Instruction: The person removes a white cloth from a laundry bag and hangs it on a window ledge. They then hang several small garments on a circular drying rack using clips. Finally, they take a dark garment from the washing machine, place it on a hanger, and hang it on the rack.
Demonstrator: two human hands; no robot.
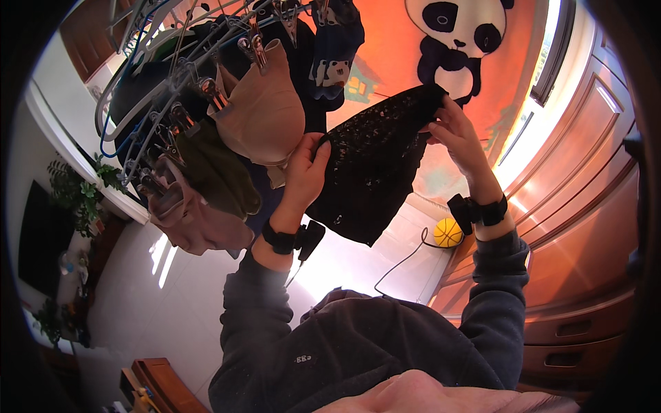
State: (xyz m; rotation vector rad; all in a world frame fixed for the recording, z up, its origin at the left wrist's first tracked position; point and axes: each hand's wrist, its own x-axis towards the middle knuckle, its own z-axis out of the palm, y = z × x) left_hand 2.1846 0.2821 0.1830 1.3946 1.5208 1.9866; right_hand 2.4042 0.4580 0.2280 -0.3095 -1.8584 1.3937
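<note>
A black lace garment hangs stretched between my two hands. Its left upper corner is pinched by my left hand, thumb against fingers. Higher up on the right, my right hand grips the opposite corner. Close beside my left hand hangs a beige bra, held by metal clips on a clip hanger. Olive green fabric and a pinkish garment are clipped further left. Behind them dangles a dark blue sock-like piece with panda faces.
Several hangers crowd the upper left. An orange panda blanket hangs at the back. Wooden cabinets line the right side. A yellow ball and a thin cable lie on the pale floor. Plants stand at left.
</note>
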